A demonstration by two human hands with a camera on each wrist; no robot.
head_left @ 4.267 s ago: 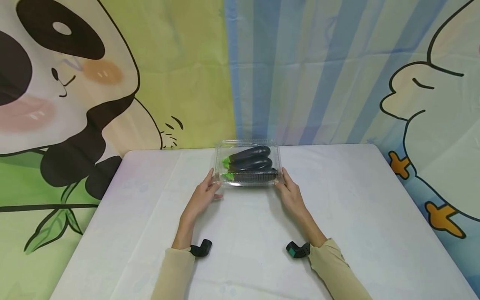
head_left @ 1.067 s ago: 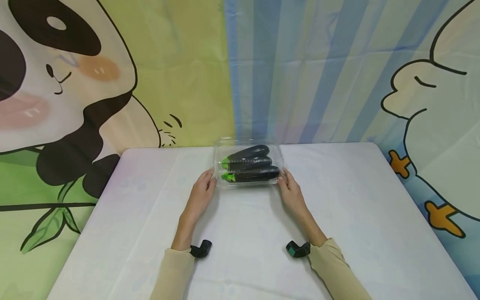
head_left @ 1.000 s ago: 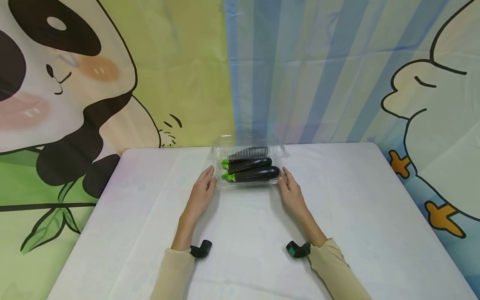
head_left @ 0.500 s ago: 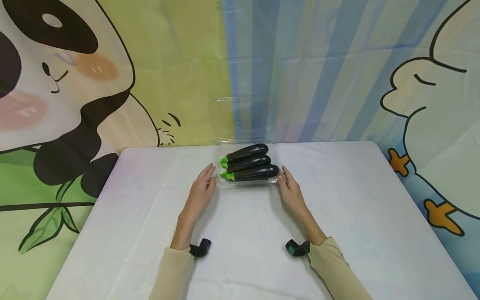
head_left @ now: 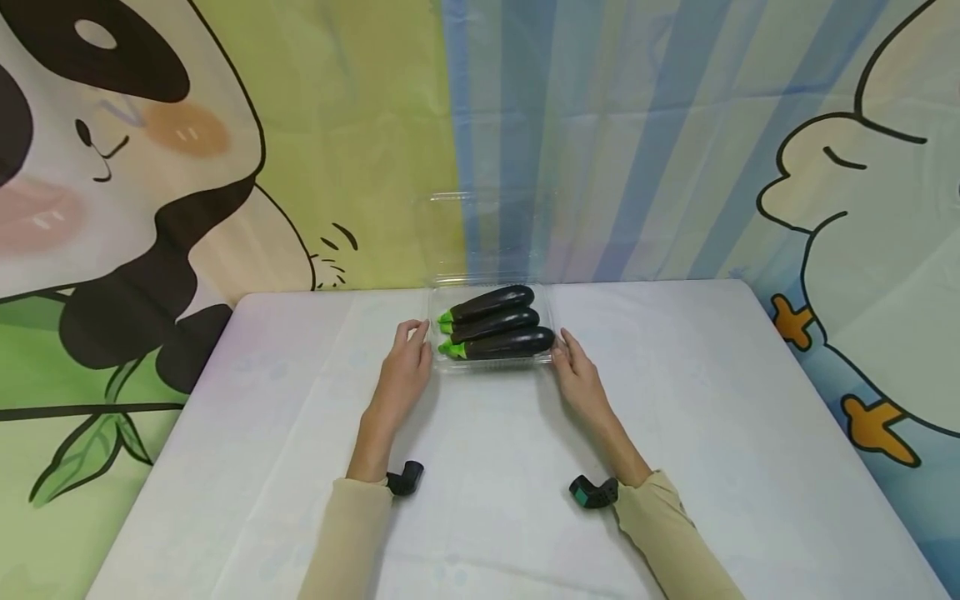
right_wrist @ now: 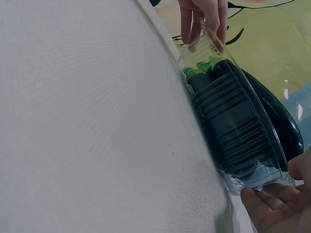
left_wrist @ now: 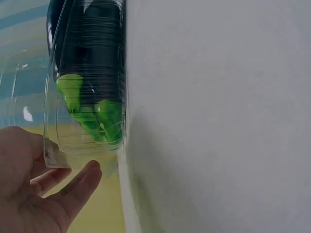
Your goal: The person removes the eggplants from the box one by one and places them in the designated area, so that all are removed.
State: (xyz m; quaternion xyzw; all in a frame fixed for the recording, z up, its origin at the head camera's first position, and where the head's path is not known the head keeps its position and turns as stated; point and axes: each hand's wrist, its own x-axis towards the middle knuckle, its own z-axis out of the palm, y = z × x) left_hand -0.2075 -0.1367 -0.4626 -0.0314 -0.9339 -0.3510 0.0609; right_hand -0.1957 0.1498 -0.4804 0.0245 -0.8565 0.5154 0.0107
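Observation:
A clear plastic clamshell box [head_left: 495, 364] sits at the table's far edge. Its transparent lid [head_left: 487, 196] stands raised behind it against the backdrop. Three dark purple eggplants [head_left: 506, 343] lie side by side in the base, green stem ends to the left. My left hand [head_left: 405, 371] holds the box's left end; in the left wrist view, part of that hand is at the rim and its fingertips [left_wrist: 92, 167] are below. My right hand [head_left: 581, 379] grips the right end; the right wrist view has its thumb on the rim and fingers [right_wrist: 255, 204] underneath.
A white cloth covers the table [head_left: 480, 500]. Directly behind its far edge hangs a printed backdrop [head_left: 375, 125] with a panda and stripes. Each wrist carries a small black camera, such as the one on the left wrist [head_left: 407, 478].
The lid, lying over the eggplants at first, has swung up and back to stand raised. My left hand's fingers have shifted slightly along the box's end; the right hand keeps its place.

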